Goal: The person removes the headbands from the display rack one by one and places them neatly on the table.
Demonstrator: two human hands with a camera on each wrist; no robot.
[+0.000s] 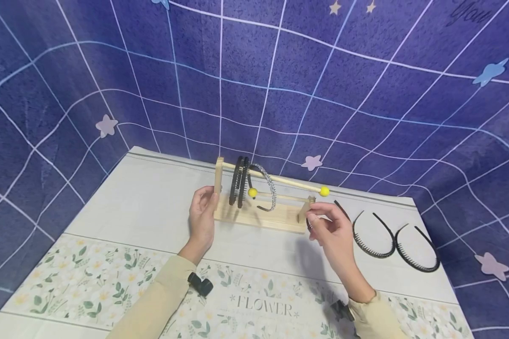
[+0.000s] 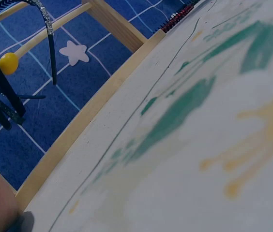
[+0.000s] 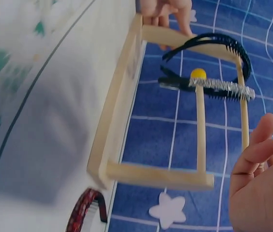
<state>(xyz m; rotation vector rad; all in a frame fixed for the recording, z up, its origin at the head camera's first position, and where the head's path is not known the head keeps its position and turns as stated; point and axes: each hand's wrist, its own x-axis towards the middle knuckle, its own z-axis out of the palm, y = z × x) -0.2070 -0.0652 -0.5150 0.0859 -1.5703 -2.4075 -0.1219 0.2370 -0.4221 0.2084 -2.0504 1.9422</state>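
A light wooden rack (image 1: 271, 217) stands on the table, with an upper rod (image 1: 297, 182) and a lower rod (image 1: 282, 196), each ending in a yellow ball. My left hand (image 1: 202, 214) grips the rack's left upright (image 1: 218, 176) between thumb and fingers. Black toothed headbands (image 1: 238, 181) and a silver glittery headband (image 1: 271, 183) hang on the upper rod towards the left. Near the right end, my right hand (image 1: 332, 228) is raised with loosely bent fingers; in the right wrist view nothing is between them. A red-and-black headband (image 3: 82, 212) lies beyond the rack's right end, mostly hidden by that hand in the head view.
Two black toothed headbands (image 1: 373, 254) (image 1: 420, 269) lie at the table's right. A floral cloth band (image 1: 254, 301) crosses the table (image 1: 152, 202) in front. Behind the rack hangs a blue curtain (image 1: 254, 70) with a line grid and stars.
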